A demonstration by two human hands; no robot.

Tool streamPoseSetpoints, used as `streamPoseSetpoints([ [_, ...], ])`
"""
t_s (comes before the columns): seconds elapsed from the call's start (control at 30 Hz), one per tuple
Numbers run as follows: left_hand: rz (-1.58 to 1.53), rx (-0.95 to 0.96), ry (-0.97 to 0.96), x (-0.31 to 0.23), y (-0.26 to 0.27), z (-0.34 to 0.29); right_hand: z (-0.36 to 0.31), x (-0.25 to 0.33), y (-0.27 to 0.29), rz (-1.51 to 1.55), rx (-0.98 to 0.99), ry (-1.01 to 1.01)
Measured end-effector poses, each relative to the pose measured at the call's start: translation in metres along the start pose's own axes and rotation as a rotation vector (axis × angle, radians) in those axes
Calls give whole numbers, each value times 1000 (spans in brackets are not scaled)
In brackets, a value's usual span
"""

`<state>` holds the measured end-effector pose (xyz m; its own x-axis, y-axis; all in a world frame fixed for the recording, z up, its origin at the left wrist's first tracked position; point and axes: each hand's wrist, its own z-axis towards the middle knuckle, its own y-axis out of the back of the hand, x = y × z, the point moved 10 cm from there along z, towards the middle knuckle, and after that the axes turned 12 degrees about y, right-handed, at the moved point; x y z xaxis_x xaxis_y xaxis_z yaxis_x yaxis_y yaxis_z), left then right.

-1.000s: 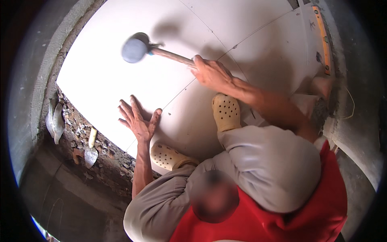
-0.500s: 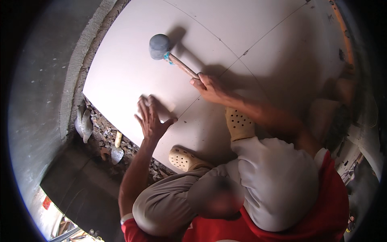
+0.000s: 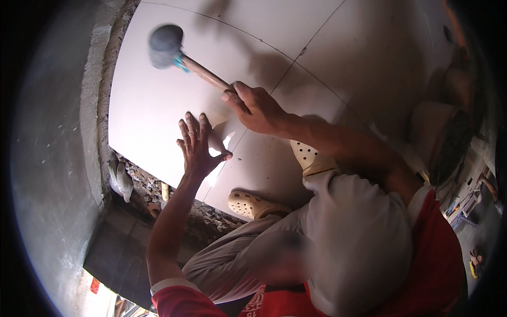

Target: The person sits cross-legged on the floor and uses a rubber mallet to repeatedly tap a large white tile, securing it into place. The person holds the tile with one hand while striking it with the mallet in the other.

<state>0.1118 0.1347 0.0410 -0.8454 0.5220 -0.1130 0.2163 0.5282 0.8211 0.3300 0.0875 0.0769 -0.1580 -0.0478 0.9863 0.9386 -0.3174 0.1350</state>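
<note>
My right hand [image 3: 257, 108] is closed round the wooden handle of a rubber mallet [image 3: 166, 43]. The mallet's grey head, slightly blurred, is raised over a large white floor tile [image 3: 142, 105], and a bit of blue-green wrapping shows where handle meets head. My left hand [image 3: 197, 147] has its fingers spread against the same tile, thumb beside the joint line, holding nothing. Dark shadows of arm and mallet fall on the tiles.
Rough rubble bedding [image 3: 142, 177] shows along the tile's near left edge, with a grey plastic bag [image 3: 121, 181] on it. A grey wall [image 3: 53, 132] rises at left. My tan clogs [image 3: 252, 203] stand on the tiles. A bucket [image 3: 435, 132] stands at right.
The mallet has lifted away from the tile and shifted left, its shadow now apart from the head. My left hand stays spread on the tile. The whole view has tilted a little.
</note>
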Motion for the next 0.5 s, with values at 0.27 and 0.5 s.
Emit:
streamPoseSetpoints([
  [0.27, -37, -36, 89, -1, -2, -2, -3, -7, 14, -323, 30, 2],
  [0.5, -40, -39, 123, 3, 0, 1, -21, 6, 14, -195, 68, 142],
])
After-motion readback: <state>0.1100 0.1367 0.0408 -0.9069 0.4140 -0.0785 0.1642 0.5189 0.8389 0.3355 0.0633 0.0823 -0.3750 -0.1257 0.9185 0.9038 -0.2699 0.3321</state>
